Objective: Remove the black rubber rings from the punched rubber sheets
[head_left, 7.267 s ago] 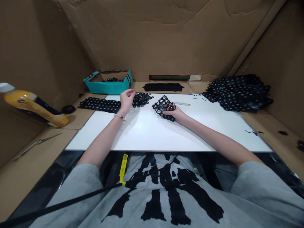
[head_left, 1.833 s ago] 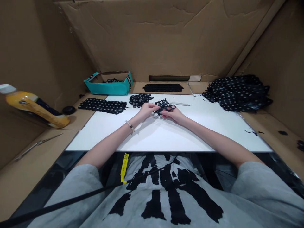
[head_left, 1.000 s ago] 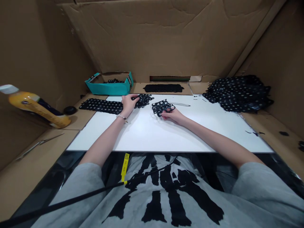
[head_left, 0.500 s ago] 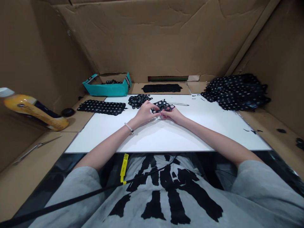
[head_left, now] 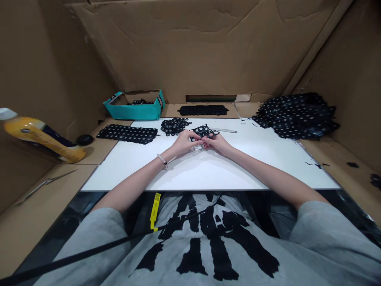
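Between both hands, over the far middle of the white board [head_left: 190, 174], is a black sheet full of round holes [head_left: 204, 130]. My left hand [head_left: 184, 142] pinches its left near edge, and my right hand [head_left: 219, 143] grips its right side; the fingertips nearly meet. What lies right under the fingertips is too small to make out. Just left of the hands sits a heap of small black rings [head_left: 174, 126]. A thin grey pen-like tool [head_left: 226, 130] rests behind my right hand. A flat black perforated sheet [head_left: 127, 134] lies farther left.
A teal box [head_left: 133, 111] holding black pieces stands at the back left. A black stack [head_left: 203, 110] lies at the back, with a pile of perforated black sheets [head_left: 297, 115] at the right. On the left are a yellow bottle [head_left: 44, 137] and scissors [head_left: 46, 182]. Cardboard walls [head_left: 190, 47] enclose the board.
My left fingers have closed in a little toward the right fingertips and the thumb has shifted slightly. The held sheet stays in nearly the same place.
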Demonstrator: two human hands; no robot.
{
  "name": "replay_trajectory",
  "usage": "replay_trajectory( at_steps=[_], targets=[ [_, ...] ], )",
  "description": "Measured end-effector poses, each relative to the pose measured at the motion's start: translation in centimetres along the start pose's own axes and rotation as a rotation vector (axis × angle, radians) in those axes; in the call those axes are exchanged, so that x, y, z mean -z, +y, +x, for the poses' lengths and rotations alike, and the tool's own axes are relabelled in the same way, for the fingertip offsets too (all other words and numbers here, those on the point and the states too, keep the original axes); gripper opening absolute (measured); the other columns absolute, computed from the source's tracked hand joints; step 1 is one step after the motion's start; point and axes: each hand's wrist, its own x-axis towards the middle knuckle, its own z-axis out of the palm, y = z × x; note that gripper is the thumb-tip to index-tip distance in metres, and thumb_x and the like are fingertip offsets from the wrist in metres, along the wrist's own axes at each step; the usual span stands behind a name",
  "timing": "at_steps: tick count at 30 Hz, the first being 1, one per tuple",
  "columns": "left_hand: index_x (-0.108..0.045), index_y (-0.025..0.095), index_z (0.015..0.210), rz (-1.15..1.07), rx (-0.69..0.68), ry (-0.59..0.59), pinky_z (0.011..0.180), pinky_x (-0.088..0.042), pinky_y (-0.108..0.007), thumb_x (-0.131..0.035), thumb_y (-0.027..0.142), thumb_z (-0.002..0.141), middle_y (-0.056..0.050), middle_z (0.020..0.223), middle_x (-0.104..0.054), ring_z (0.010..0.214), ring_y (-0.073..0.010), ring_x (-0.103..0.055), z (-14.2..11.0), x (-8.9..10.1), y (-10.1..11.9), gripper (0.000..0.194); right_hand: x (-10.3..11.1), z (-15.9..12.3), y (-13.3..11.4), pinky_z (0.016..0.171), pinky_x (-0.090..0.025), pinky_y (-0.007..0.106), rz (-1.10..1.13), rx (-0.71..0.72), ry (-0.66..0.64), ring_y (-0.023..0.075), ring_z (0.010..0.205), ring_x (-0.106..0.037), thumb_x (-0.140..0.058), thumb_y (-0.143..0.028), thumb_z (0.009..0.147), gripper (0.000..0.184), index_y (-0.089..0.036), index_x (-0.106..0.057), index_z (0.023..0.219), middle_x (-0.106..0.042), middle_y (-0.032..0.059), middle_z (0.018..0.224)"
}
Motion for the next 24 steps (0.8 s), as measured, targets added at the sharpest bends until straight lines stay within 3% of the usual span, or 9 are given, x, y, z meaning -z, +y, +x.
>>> replay_trajectory(
  at_steps=[10,18,24],
  targets=[
    [-0.082,0.016,0.092,-0.127,0.176,-0.094,0.068,-0.045,-0.031,-0.068,0.050,0.080,-0.008,0.091,-0.080,0.080,-0.0233,-0.068,-0.08,0.15,0.02,0.039,0.44,0.54,0.77,0.061,-0.050,0.029,0.050,-0.047,0.038,0.0143,0.060,-0.059,-0.092,-0.058,0.051,0.053,-0.018,-0.066,0.075,-0.064,0.0002,0.062],
    [-0.080,0.014,0.084,-0.187,0.170,-0.011,0.073,-0.048,-0.031,-0.066,0.050,0.080,-0.009,0.089,-0.079,0.085,-0.0246,-0.069,0.27,0.18,-0.40,0.039,0.36,0.48,0.51,0.058,-0.048,0.027,0.051,-0.048,0.033,0.0134,0.060,-0.058,-0.092,-0.056,0.051,0.052,-0.019,-0.063,0.073,-0.065,-0.0009,0.064],
    [-0.078,0.015,0.080,-0.200,0.175,-0.028,0.075,-0.049,-0.032,-0.066,0.052,0.080,-0.008,0.085,-0.078,0.084,-0.0247,-0.069,0.49,0.24,-0.90,0.039,0.29,0.42,0.48,0.058,-0.048,0.027,0.041,-0.047,0.035,0.0131,0.059,-0.058,-0.092,-0.054,0.052,0.051,-0.018,-0.063,0.074,-0.064,-0.0010,0.063]
  ],
)
